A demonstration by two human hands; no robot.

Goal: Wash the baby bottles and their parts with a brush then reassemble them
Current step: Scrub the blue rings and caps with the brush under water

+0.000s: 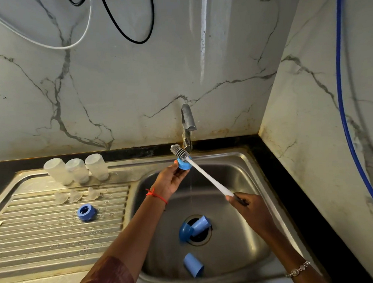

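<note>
My left hand [170,181] pinches the ring [185,165] by its rim, light and likely slippery when wet, while my right hand [247,208] curls round the brush [206,176].

Pale marble-veined walls [136,79] meet in a corner above a black counter [117,152]. A steel sink [236,182] with a ribbed drainboard [57,232] is set into it. A blue hose [339,92] hangs down the right-hand wall.

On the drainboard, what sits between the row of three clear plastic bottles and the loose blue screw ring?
Head view: three clear silicone teats lie in a row between the clear plastic bottles and the blue screw ring.
</note>
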